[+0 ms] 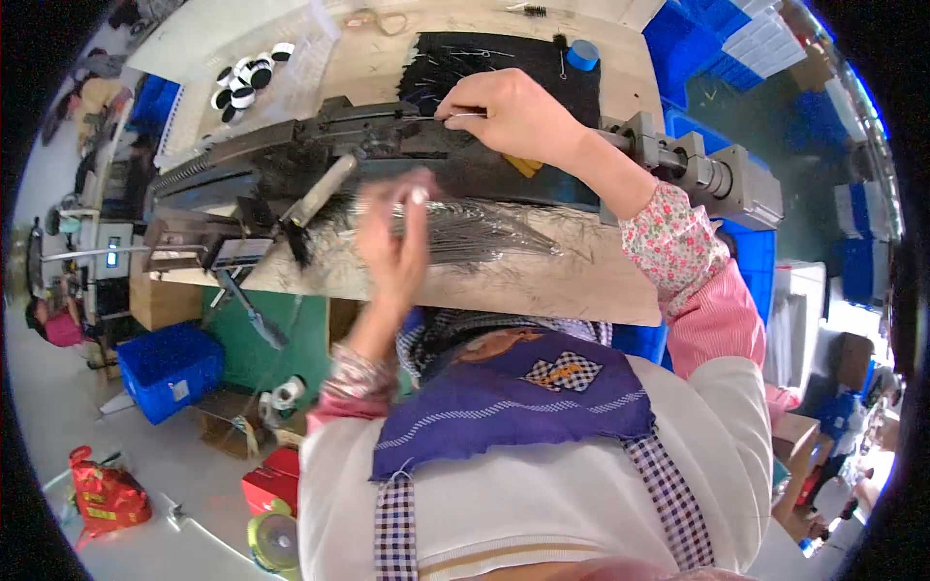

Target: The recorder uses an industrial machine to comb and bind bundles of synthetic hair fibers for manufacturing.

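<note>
My right hand (518, 114) reaches over a long dark metal machine (291, 155) on the wooden bench (581, 281) and pinches a thin metal wire (467, 115) at its top rail. Blurred, my left hand (392, 242) is raised over a fanned bundle of thin wires (484, 232) lying on the bench, fingers closed around some of them. A brush with a pale handle (318, 194) rests on the machine beside my left hand. Behind the machine lies a black mat (484, 58) with more wires on it.
A grey motor block (736, 184) caps the machine's right end. Black and white round discs (247, 77) lie at the back left, a blue tape roll (582, 54) at the back. Blue crates (170, 368) stand on the floor left and right (717, 29). A red bag (105, 494) lies lower left.
</note>
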Motion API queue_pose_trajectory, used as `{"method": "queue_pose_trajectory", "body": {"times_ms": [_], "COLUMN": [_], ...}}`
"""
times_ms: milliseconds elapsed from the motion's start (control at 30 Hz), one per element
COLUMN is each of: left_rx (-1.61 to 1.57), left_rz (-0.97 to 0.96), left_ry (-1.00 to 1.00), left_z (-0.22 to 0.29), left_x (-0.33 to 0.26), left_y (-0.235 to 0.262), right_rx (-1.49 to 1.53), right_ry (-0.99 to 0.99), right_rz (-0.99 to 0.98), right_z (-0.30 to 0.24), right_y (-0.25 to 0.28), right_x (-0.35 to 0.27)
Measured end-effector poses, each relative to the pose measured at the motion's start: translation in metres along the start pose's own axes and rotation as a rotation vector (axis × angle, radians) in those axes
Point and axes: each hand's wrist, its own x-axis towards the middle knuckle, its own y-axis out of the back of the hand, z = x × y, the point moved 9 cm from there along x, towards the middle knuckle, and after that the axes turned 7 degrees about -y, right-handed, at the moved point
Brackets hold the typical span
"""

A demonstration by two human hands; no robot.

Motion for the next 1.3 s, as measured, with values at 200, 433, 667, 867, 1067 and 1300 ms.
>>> {"method": "queue_pose_trajectory", "body": {"times_ms": [200,433,667,867,1067,1300], "left_rx": [-2.255,-2.228,-0.505,-0.486,-0.454,-0.566], "left_rz": [0.287,0.16,-0.162,-0.066,0.413,0.621], "left_ry": [1.116,1.179,0.692,0.938,1.11,0.861], "left_z": [-0.038,0.004,-0.065,-0.109,-0.163,-0.146], "left_x": [0.0,0.032,-0.03,-0.074,-0.093,-0.094], "left_y": [-0.033,-0.03,-0.051,0.038,0.126,0.102], "right_rx": [-0.004,0.003,-0.095,-0.347,-0.584,-0.366], "right_ry": [-0.026,-0.101,-0.077,-0.013,-0.618,-0.445], "right_rz": [-0.013,-0.06,-0.04,0.136,0.043,0.044], "right_z": [-0.001,0.011,0.004,-0.051,0.088,0.057], "right_y": [-0.005,-0.012,-0.012,0.002,-0.027,-0.009], "right_x": [0.008,0.006,0.009,-0.058,-0.093,-0.11]}}
